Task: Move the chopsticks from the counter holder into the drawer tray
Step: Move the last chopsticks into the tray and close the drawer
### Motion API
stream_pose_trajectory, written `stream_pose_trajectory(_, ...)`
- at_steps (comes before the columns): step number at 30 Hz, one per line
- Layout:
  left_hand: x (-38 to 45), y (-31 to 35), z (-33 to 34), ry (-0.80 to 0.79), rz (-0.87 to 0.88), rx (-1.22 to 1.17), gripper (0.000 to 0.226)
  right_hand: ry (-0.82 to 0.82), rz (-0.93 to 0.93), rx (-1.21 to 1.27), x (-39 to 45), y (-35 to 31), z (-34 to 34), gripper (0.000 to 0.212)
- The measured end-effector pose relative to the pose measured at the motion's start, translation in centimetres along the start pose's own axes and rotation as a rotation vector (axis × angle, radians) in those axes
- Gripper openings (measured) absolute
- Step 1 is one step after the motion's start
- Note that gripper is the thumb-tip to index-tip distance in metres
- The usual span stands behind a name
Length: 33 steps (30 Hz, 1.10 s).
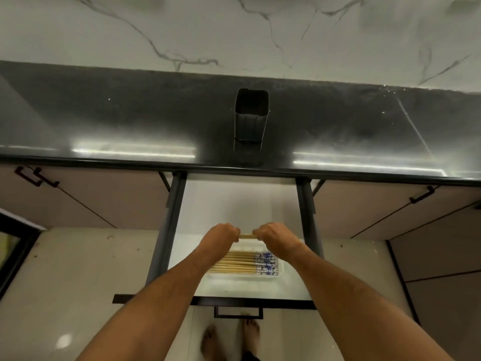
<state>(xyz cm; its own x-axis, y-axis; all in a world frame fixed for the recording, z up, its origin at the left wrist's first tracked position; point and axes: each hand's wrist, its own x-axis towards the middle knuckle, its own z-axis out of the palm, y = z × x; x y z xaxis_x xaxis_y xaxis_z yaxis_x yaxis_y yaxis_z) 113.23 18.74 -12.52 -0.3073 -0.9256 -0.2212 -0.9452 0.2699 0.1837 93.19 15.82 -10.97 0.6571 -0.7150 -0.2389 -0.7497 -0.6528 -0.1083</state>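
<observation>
A dark square holder [251, 115] stands upright on the black counter and looks empty inside. Below it the drawer [242, 204] is pulled out, with a white tray [280, 272] near its front. Several wooden chopsticks with blue-and-white patterned ends [244, 263] lie side by side in the tray. Above the tray's far edge, my left hand [221, 237] and my right hand [273, 235] each grip one end of a few chopsticks [246, 236] held level between them.
The black counter [130, 121] runs across the view under a marble wall. Closed cabinet doors with dark handles flank the drawer. The drawer front and its handle [238, 312] jut toward my bare feet on the tiled floor.
</observation>
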Motion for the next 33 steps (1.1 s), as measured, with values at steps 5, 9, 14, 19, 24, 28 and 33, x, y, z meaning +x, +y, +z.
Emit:
stream_pose_trajectory(5,-1.0,-0.2,4.2,-0.102,-0.053,0.008,0.017,-0.056,-0.03,0.0,0.0,-1.2,3.9,0.019)
stream_pose_trajectory(9,-1.3,-0.4,6.9,-0.167,-0.078,-0.023,0.021,-0.096,-0.001,0.021,-0.3,-1.9,6.8,0.023)
stream_pose_trajectory(14,-1.5,-0.4,9.2,-0.173,-0.085,-0.037,0.022,-0.153,0.026,0.041,-0.1,-2.4,9.0,0.019)
stream_pose_trajectory(19,-1.8,-0.3,10.2,-0.184,-0.079,-0.037,0.018,-0.207,0.06,0.041,0.2,-2.5,10.0,0.02)
stream_pose_trajectory(24,-1.5,-0.5,10.7,-0.146,-0.067,-0.06,0.02,-0.19,0.074,0.046,0.3,-2.3,10.9,0.021)
stream_pose_trajectory(28,-1.5,-0.9,11.0,-0.111,-0.06,-0.076,0.021,-0.15,0.066,0.03,0.2,-2.2,11.3,0.021)
stream_pose_trajectory(33,-2.1,-1.0,11.2,-0.091,-0.054,-0.088,0.018,-0.132,0.076,0.031,-0.1,-2.2,11.6,0.021)
